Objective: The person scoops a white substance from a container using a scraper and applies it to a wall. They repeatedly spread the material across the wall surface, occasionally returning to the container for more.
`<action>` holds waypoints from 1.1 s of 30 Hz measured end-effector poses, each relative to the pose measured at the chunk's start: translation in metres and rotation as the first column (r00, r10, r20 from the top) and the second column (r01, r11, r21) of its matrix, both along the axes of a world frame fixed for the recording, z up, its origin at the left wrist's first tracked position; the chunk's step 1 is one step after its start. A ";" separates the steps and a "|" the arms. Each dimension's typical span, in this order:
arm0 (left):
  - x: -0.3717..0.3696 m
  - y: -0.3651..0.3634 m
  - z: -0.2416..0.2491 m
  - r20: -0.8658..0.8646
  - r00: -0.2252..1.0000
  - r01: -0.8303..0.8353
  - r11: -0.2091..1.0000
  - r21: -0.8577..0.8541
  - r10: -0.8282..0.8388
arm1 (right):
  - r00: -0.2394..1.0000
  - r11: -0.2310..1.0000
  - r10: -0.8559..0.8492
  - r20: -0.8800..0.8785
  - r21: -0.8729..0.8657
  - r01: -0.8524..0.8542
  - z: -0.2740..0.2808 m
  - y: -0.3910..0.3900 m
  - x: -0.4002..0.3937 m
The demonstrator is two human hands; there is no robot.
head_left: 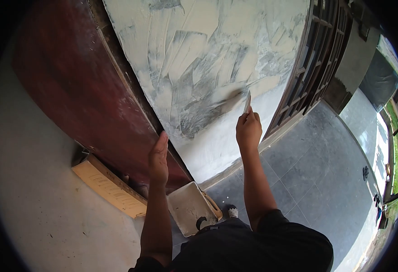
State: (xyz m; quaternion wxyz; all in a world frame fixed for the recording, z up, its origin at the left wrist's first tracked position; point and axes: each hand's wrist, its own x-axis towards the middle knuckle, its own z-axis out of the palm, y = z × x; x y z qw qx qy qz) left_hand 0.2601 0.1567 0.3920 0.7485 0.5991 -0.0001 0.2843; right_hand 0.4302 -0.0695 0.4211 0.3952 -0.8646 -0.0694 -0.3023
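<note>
In my right hand (249,130) is a putty knife (247,102), its thin blade up against the wall (208,63). Pale filler covers this wall in overlapping strokes, with grey patches showing through and a whiter band along the bottom. A dark shadow lies on the surface just left of the blade. My left hand (159,157) is held up with its fingers stretched out, right at the dark edge (138,97) of the reddish-brown door (67,72).
Near my feet stands a smeared, pale rectangular tub (187,206). A long cardboard box (108,188) lies along the foot of the door. Right of the wall is a brown-framed window (310,59). Grey tiles (308,154) cover the floor, which reaches a sunlit outdoor edge.
</note>
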 end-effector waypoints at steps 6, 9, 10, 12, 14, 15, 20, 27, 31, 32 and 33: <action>0.000 -0.002 0.000 0.004 1.000 -0.013 0.999 -0.029 0.013 | 0.949 0.903 0.265 0.173 -0.391 -0.181 -0.037 0.104 -0.051; 0.000 -0.004 -0.003 0.009 1.000 -0.009 0.999 -0.050 0.009 | 0.902 0.874 0.413 0.128 -0.335 -0.353 -0.044 0.096 -0.109; 0.001 -0.003 -0.002 0.015 1.000 -0.015 0.998 -0.058 0.016 | 0.893 0.884 0.439 0.104 -0.227 -0.408 -0.041 0.079 -0.110; 0.000 0.000 -0.003 0.025 1.000 0.001 0.999 -0.040 0.000 | 0.923 0.925 0.381 0.062 -0.037 -0.379 -0.037 0.047 -0.092; 0.000 0.002 -0.002 0.037 0.999 0.016 1.000 -0.024 -0.015 | 0.983 0.986 0.167 0.076 -0.045 -0.164 -0.030 0.014 -0.041; 0.000 0.000 0.000 0.021 1.000 0.001 1.000 -0.019 -0.001 | 0.996 0.999 0.043 0.084 -0.020 -0.042 -0.024 0.001 -0.014; 0.000 -0.005 0.003 0.002 1.000 -0.023 1.000 -0.003 0.023 | 0.994 0.984 -0.009 0.108 -0.176 0.028 -0.045 0.053 0.039; 0.002 -0.001 -0.010 0.069 0.997 0.019 0.998 -0.052 -0.016 | 0.863 0.854 0.506 -0.009 -0.139 -0.502 -0.073 0.083 -0.125; 0.002 -0.001 -0.005 0.027 0.999 -0.015 1.000 -0.016 0.016 | 0.973 0.973 0.231 -0.031 0.005 -0.231 -0.055 0.016 -0.054; 0.001 -0.002 -0.004 0.029 0.999 -0.019 1.000 -0.019 0.020 | 0.995 0.995 0.099 0.011 0.010 -0.099 -0.053 0.000 -0.021; 0.001 -0.004 -0.001 0.018 0.999 -0.027 1.000 -0.012 0.027 | 1.000 1.000 -0.006 0.031 0.022 0.006 -0.053 -0.011 0.010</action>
